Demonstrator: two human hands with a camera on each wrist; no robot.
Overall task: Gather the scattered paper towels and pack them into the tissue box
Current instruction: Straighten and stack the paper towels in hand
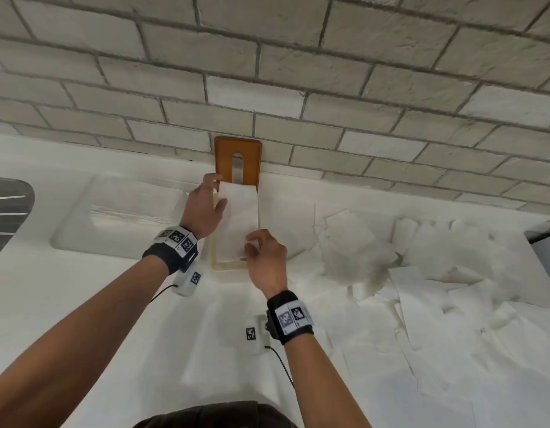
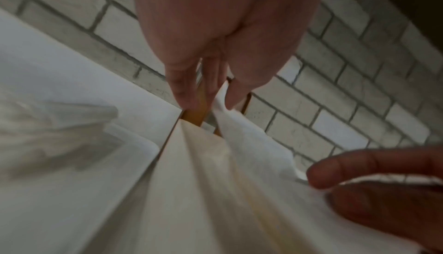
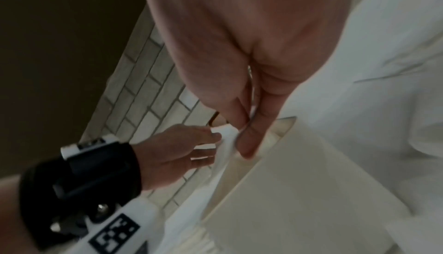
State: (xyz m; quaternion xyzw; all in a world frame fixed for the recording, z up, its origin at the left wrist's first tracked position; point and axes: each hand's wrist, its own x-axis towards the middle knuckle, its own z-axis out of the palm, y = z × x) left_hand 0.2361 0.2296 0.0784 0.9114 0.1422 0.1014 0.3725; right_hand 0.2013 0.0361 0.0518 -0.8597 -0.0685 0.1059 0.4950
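A white paper towel (image 1: 236,223) hangs over the open cream tissue box (image 1: 214,264), which stands on the counter against the brick wall. My left hand (image 1: 217,196) pinches the towel's far left edge; in the left wrist view my left hand (image 2: 215,100) has thumb and fingers closed on the towel (image 2: 251,144). My right hand (image 1: 252,244) pinches the near right corner, and the right wrist view shows my right hand (image 3: 246,136) closed on the paper above the box (image 3: 299,182). The box's orange-brown lid (image 1: 238,156) leans upright on the wall behind it.
Several loose paper towels (image 1: 421,273) lie piled and spread over the right half of the counter. A clear plastic pack of tissues (image 1: 122,211) lies left of the box. A dark slatted surface (image 1: 8,211) shows at the far left edge.
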